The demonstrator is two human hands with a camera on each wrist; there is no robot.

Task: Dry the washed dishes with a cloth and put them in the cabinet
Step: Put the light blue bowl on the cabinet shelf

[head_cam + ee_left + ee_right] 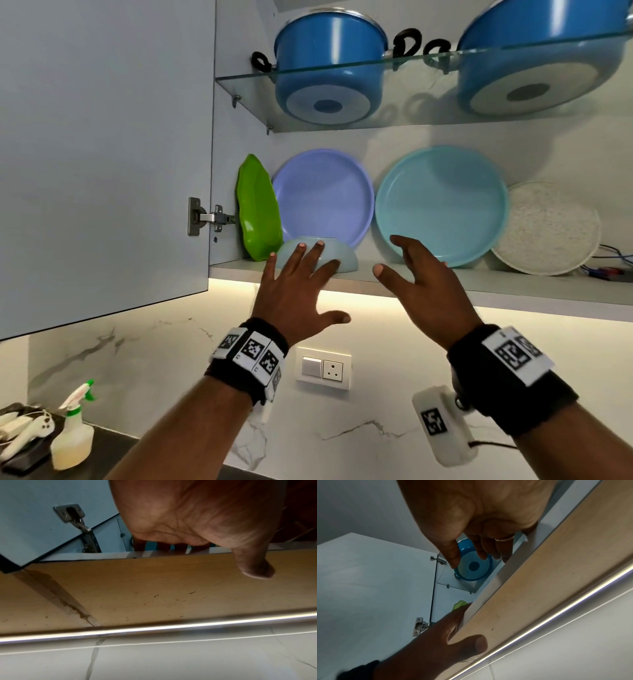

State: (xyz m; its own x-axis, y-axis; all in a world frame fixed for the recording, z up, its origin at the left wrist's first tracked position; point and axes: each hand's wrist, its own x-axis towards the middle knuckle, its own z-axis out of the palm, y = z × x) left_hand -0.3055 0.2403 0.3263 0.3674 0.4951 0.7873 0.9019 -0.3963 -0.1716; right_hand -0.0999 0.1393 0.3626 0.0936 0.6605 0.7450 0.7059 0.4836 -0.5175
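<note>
pale blue bowl [317,256] upside down on cabinet shelf [479,279] | my left hand [294,291] fingers spread, touching it | right hand [424,284] fingers apart, empty | probably light, smooth plastic; take by rim

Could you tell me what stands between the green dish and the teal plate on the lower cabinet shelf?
In the head view, the purple plate leans between the green dish and the teal plate, with an upturned pale bowl before it.
</note>
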